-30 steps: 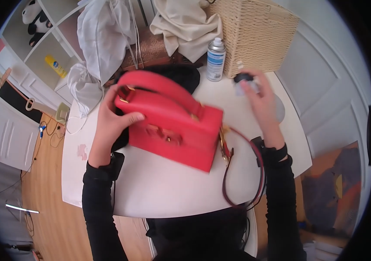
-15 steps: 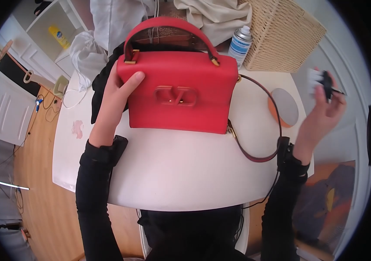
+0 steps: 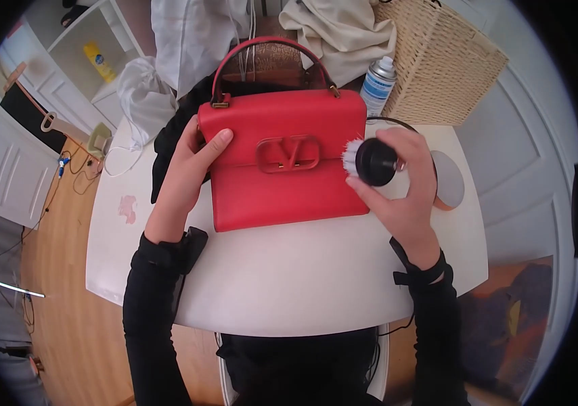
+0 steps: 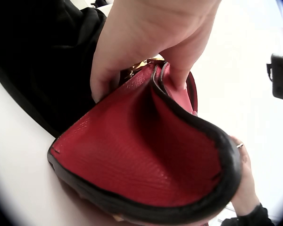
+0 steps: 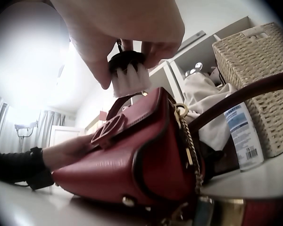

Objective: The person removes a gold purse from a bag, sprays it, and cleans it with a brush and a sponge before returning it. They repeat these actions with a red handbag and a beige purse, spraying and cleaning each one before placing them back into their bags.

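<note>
A red handbag (image 3: 282, 196) with a raised top handle and a V emblem stands on the white table. My left hand (image 3: 191, 172) grips its left upper edge, thumb on the front; the left wrist view shows the hand (image 4: 151, 37) pinching the top above the bag's side (image 4: 146, 150). At the bag's right, my right hand (image 3: 407, 196) holds a round black brush (image 3: 375, 162) with white bristles facing the bag. The right wrist view has the brush bristles (image 5: 130, 81) above the bag (image 5: 113, 165), under the right hand (image 5: 127, 23).
Behind the bag are a spray can (image 3: 378, 86), a wicker basket (image 3: 441, 64), cream cloth (image 3: 340, 34) and white pouches (image 3: 141, 95). Black cloth (image 3: 167, 145) lies at the left. A round grey disc (image 3: 448, 179) sits near the table's (image 3: 262, 284) right edge.
My right hand has come back from the far right with the brush, close to the bag's right side. The bag has turned to face front and now sits slightly lower in view, still in my left hand.
</note>
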The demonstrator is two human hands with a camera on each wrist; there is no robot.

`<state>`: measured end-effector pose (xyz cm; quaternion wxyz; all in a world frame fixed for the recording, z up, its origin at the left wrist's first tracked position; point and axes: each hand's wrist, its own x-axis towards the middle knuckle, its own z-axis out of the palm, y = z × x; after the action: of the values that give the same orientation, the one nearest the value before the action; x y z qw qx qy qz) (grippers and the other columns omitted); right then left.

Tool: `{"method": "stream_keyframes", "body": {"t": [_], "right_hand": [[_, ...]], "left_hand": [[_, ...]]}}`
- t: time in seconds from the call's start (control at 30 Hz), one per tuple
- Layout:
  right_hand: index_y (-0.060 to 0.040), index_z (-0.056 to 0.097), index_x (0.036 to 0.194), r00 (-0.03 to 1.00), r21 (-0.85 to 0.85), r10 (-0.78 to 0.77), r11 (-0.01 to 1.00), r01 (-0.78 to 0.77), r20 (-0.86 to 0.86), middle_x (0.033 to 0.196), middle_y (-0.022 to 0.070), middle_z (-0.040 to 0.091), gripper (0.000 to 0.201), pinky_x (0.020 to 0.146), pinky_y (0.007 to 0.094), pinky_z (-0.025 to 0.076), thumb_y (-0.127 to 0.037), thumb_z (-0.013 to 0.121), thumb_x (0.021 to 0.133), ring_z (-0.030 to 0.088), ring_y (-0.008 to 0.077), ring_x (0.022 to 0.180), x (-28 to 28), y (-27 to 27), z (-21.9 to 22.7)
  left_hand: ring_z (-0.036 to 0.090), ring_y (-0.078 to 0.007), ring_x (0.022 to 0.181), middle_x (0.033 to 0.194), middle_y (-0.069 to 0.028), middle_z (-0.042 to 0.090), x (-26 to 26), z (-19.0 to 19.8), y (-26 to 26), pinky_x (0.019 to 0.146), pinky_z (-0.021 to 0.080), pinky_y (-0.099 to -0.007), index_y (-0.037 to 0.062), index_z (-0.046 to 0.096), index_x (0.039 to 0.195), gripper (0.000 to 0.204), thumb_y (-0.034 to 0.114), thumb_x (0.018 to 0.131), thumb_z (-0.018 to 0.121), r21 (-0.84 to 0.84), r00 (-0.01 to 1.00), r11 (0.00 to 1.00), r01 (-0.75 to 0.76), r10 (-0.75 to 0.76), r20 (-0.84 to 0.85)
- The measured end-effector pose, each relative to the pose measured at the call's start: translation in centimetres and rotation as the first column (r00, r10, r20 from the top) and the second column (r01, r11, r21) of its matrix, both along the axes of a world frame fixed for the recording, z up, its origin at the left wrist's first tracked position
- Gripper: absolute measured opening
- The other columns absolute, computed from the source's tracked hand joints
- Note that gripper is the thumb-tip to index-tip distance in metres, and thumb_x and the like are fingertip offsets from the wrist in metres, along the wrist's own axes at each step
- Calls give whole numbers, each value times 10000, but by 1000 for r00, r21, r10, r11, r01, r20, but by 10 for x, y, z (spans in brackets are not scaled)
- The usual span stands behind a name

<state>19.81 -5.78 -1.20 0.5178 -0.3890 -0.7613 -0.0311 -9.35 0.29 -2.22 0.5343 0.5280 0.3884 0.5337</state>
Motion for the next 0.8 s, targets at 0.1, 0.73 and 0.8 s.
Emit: {"method": "stream_keyframes", "body": {"t": [0.1, 0.73, 0.8], "right_hand": [[-100, 635, 1166, 1000, -54, -22, 998, 23, 13, 1124, 73, 509, 551, 724, 277, 499, -52, 855, 664, 579, 190, 892, -1, -2, -9], [-33, 641, 1173, 995, -171, 26, 984, -42, -98, 1148, 135, 580, 343, 814, 322, 508, -36, 698, 834, 604, 259, 997, 0, -6, -7], [-32, 638, 1169, 999, -169, 51, 984, -52, -12, 1126, 137, 592, 342, 818, 328, 507, -37, 697, 832, 604, 269, 1016, 1, -7, -5]], "left_hand": [[580, -133, 1093, 1179, -52, 606, -4, -5, 1, 954, 468, -282, 51, 500, 1333, 474, 217, 929, 686, -23, 1000, 999, 24, -24, -14], [555, -152, 1133, 1176, -41, 589, -1, -5, -9, 1005, 427, -312, 86, 474, 1322, 626, 110, 794, 809, 64, 987, 989, 136, -129, -94], [550, -152, 1137, 1178, -39, 589, -1, -5, -9, 1008, 421, -313, 87, 473, 1320, 630, 107, 789, 812, 60, 987, 989, 132, -126, -99]]}}
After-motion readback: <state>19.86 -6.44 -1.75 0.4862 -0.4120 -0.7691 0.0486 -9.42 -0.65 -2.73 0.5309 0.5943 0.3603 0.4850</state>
